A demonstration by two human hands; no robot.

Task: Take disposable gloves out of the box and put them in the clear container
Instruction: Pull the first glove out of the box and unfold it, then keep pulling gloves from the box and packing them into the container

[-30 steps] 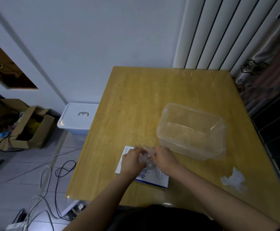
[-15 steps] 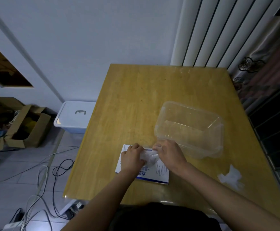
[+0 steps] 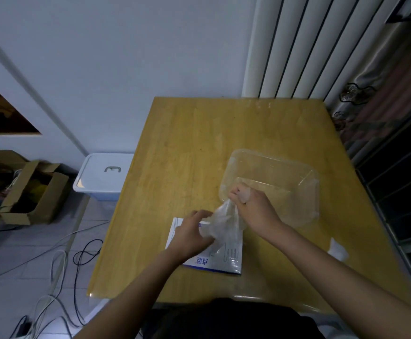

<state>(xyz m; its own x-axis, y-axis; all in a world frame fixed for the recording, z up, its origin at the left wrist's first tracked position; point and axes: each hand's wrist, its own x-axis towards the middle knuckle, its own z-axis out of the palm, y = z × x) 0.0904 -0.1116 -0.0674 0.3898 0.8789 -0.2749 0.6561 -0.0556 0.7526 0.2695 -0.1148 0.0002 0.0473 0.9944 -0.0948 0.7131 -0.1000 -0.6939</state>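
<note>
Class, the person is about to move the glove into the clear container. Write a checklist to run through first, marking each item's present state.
1. Right hand grips the glove: ok, it is pinched at the top.
2. Glove free of the box: cannot tell; its lower end hangs at the box.
3. Left hand rests on the box to steady it: ok.
4. Clear container open and upright: ok.
5. Right hand close to the container: ok, at its near corner.
6. Only one glove taken: cannot tell; the film is bunched.
</note>
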